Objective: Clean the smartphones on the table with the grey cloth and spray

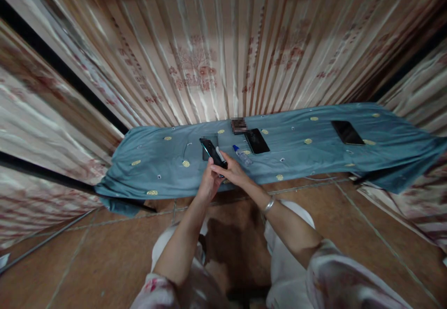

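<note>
A black phone [209, 149] with a bluish shine along its edge is tilted above the front of the cloth-covered table. My left hand [208, 181] is closed round its near left side. My right hand [233, 170] closes on the near right end, thumb lying across it. At the right fingertips is a small whitish thing [219, 154], too small to name. Just beyond the hands, a dark flat square [205, 156] lies partly behind the phone. A small clear bottle [243, 156] with a blue cap lies on its side to the right of my right hand.
The table's blue cloth [167, 169] has yellow patches. On it lie a black phone-like slab [257, 141], a blurred brown item [239, 126] and, far right, a dark tablet-like slab [347, 133]. A patterned curtain [216, 57] hangs behind; black poles [70, 62] stand at the sides.
</note>
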### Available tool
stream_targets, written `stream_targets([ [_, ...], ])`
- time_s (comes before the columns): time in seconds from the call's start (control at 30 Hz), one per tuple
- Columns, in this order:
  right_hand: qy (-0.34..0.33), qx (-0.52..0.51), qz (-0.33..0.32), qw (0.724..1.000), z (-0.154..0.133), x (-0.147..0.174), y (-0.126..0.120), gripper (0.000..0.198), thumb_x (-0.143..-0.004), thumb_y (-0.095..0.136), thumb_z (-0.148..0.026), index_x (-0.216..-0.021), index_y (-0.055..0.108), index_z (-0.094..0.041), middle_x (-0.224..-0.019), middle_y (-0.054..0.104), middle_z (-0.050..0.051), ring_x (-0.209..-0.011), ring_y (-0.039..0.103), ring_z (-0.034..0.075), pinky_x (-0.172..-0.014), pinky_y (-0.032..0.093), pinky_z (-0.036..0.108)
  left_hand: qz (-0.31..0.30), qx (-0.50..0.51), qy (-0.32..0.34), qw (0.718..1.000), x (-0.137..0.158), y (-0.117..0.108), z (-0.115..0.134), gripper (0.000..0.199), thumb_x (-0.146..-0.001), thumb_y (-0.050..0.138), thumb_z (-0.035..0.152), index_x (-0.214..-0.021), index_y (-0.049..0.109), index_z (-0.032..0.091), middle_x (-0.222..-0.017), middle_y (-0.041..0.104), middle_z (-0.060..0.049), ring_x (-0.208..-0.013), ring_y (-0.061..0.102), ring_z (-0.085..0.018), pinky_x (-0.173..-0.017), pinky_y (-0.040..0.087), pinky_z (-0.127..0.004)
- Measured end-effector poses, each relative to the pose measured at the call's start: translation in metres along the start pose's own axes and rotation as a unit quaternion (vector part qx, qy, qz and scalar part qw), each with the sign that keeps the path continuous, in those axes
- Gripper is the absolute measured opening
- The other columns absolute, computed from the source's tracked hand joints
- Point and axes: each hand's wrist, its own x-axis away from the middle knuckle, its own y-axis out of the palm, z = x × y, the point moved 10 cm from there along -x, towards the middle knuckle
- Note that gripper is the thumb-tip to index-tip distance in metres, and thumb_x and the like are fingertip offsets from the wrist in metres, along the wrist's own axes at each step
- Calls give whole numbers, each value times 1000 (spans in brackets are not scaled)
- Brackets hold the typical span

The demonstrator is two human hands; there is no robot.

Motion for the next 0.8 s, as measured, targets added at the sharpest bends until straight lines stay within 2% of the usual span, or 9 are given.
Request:
stream_targets([
  [0.13,20,-29,-20,999,10,-2,-5,71,-71,77,-47,-135,56,-25,-123,67,4,-116,60,25,-104,43,41,-24,-20,-23,999,-4,0,-7,37,-83,62,52,-85,70,16,-72,72,-5,-87,71,-22,-83,53,-33],
  [0.23,30,-56,-19,998,17,-2,-9,62,-72,77,-43,-129,61,-26,-111,71,1,-109,63,24,-101,46,40,-31,-43,-21,998,-6,-1,-9,35,-79,66,52,-86,70,17,-69,71,-3,-73,70,-19,-74,55,-31],
  [0.3,31,-75,-29,996,19,-1,-7,56,-73,75,-42,-125,64,-25,-102,73,0,-104,65,24,-97,47,39,-8,-77,-6,997,-9,-8,-8,37,-77,68,53,-89,70,18,-72,73,-3,-70,69,-19,-71,55,-31],
  [0.4,35,-98,-45,994,22,0,-5,52,-73,73,-41,-121,66,-22,-99,73,0,-99,65,24,-93,49,38,50,-170,9,984,-17,-27,-5,40,-74,69,56,-78,69,17,-67,71,-6,-72,70,-23,-67,54,-33],
  [0.5,44,-132,-48,989,25,0,-6,52,-73,73,-41,-120,67,-21,-101,73,1,-98,66,23,-93,49,37,57,-224,40,972,-25,-37,3,43,-71,69,60,-68,67,17,-60,68,-7,-75,69,-26,-63,51,-32],
  [0.57,49,-159,-58,984,25,0,-6,50,-73,73,-41,-120,68,-23,-100,73,0,-98,67,22,-93,49,36,71,-208,93,971,-28,-41,17,39,-68,73,57,-72,68,18,-65,68,-5,-79,68,-24,-65,49,-30],
  [0.63,56,-183,-74,979,25,1,-5,50,-73,74,-42,-119,68,-25,-101,74,0,-98,67,21,-93,50,36,101,-161,125,974,-27,-46,27,37,-67,77,51,-83,68,19,-78,72,-4,-88,68,-22,-70,48,-27],
  [0.7,64,-196,-89,974,25,2,-4,51,-72,74,-42,-120,68,-25,-102,74,1,-100,66,22,-94,49,37,107,-107,102,983,-28,-45,25,39,-70,75,52,-91,68,21,-91,73,-4,-97,66,-22,-72,48,-27],
  [0.8,67,-195,-110,972,27,3,-2,54,-70,76,-42,-120,68,-26,-107,73,1,-107,64,24,-99,47,40,30,-63,51,996,-28,-23,15,42,-71,70,58,-88,68,20,-87,74,-5,-96,67,-23,-70,48,-27],
])
